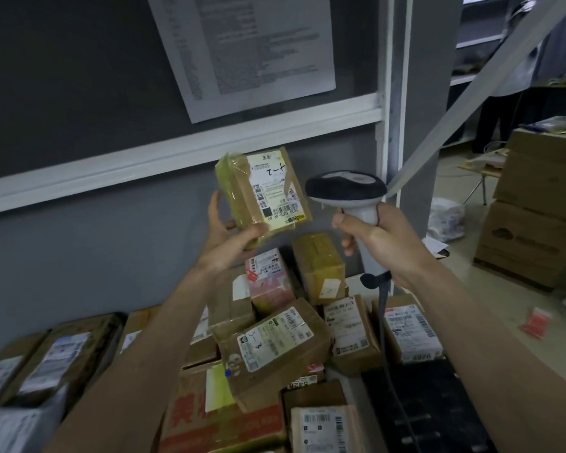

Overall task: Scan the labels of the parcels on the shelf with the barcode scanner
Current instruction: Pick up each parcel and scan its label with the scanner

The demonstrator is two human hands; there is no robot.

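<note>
Left hand [224, 235] gripping taped parcel [262, 191], label upside down, text blurry. Right hand [378, 238] clasping barcode scanner [347, 191] handle; scanner window facing away, hidden.

A dark grey wall [79, 76] fills the far left, crossed by a white horizontal rail [177, 148]. A printed paper sheet [252, 50] hangs on it. A white upright post [386, 93] stands right of the sheet. Far right, white shelving [474, 44] lines the room, and large cardboard cartons [536, 204] are stacked on the pale floor [464, 256].
</note>
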